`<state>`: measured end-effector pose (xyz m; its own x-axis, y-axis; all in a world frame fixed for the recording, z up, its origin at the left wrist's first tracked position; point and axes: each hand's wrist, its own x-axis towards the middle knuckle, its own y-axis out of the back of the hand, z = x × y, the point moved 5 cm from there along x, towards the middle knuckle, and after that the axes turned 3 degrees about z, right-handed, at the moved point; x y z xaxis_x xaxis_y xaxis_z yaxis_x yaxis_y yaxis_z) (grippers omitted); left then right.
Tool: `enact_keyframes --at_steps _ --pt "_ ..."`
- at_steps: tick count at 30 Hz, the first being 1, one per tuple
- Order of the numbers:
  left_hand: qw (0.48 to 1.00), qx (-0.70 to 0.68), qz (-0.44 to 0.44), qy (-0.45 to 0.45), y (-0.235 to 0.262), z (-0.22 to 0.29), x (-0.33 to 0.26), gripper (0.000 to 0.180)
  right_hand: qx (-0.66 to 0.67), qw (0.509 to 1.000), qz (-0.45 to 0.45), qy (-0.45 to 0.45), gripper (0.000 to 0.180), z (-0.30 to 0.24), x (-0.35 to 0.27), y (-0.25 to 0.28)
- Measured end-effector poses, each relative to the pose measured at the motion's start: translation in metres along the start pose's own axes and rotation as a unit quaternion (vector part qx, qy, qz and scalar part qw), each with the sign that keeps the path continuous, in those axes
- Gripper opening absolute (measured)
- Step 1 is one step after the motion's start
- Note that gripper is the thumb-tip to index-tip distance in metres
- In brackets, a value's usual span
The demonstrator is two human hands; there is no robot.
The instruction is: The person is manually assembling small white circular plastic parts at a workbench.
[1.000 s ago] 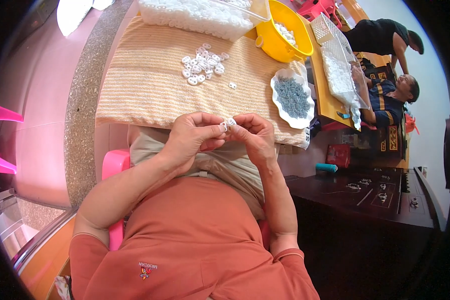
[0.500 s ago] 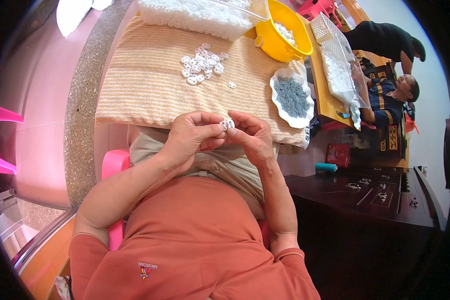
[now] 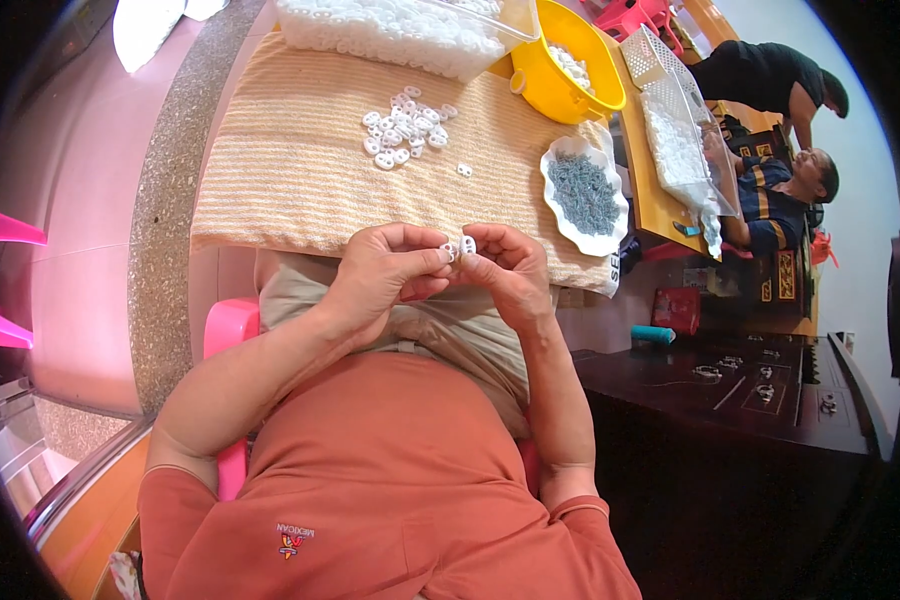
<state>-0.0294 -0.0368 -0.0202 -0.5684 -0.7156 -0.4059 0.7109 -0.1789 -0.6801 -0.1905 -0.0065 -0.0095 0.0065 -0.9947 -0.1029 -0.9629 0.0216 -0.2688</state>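
White ring: small plastic piece point(image 3: 458, 246), just below the striped cloth's point(image 3: 290, 170) near edge
Left hand point(image 3: 385, 275): fingertips pinching the ring
Right hand point(image 3: 510, 270): fingertips pinching the same ring; thumbs nearly touching

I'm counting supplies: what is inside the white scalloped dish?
The white scalloped dish holds a heap of small grey-blue pieces. The heap covers its bottom, so anything beneath it is hidden.
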Motion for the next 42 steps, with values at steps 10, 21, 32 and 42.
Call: enact_keyframes --at_steps 10,21,32,42 --pt "1.0 0.016 0.005 0.003 0.0001 0.0006 -0.0006 0.017 -0.014 1.0 -0.002 0.013 0.029 -0.0015 -0.0014 -0.0002" --pt "1.0 0.017 0.004 0.0 0.0018 -0.001 0.0014 0.017 -0.041 0.999 -0.006 0.018 0.03 -0.0021 -0.0016 -0.0008" --pt "1.0 0.021 -0.006 0.007 -0.0001 -0.0005 -0.0002 0.016 -0.047 0.999 -0.013 0.018 0.029 -0.0015 -0.0028 -0.0006" --pt "1.0 0.013 -0.005 0.006 0.002 -0.0032 0.0023 0.015 -0.053 0.999 -0.01 0.008 0.029 -0.0034 -0.0037 -0.0045"
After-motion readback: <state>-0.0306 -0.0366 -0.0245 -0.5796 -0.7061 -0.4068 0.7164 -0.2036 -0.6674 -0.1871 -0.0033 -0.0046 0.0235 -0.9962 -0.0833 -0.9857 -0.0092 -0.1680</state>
